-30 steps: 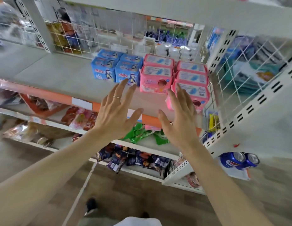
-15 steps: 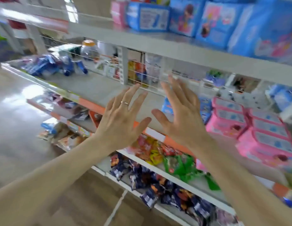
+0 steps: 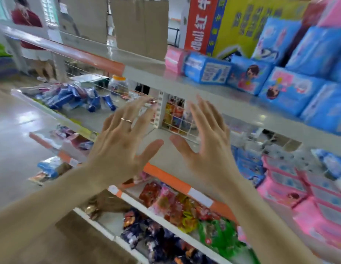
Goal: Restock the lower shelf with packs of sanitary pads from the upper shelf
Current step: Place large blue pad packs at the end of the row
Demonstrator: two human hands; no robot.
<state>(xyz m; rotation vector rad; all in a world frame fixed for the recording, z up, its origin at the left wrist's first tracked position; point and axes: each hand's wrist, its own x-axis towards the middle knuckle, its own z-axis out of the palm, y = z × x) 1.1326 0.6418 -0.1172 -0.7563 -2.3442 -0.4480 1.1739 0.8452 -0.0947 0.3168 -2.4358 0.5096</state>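
Blue packs of sanitary pads (image 3: 291,80) are stacked on the upper shelf (image 3: 185,82) at the upper right, with one pink pack (image 3: 173,58) at their left end. On the lower shelf (image 3: 166,155) lie pink packs (image 3: 306,199) and a few blue packs (image 3: 249,168) at the right. My left hand (image 3: 122,141) and my right hand (image 3: 209,141) are raised side by side in front of the lower shelf, fingers spread, holding nothing, below and left of the upper packs.
Cardboard boxes (image 3: 139,25) and a yellow and red carton (image 3: 232,25) stand at the back of the upper shelf. Snack bags (image 3: 177,206) fill the racks below. A wire divider (image 3: 177,119) stands behind my hands. A person (image 3: 30,35) stands far left.
The view has swung up and left, so the upper shelf with its blue packs now fills the upper right. Both hands have risen a little and stay spread and empty.
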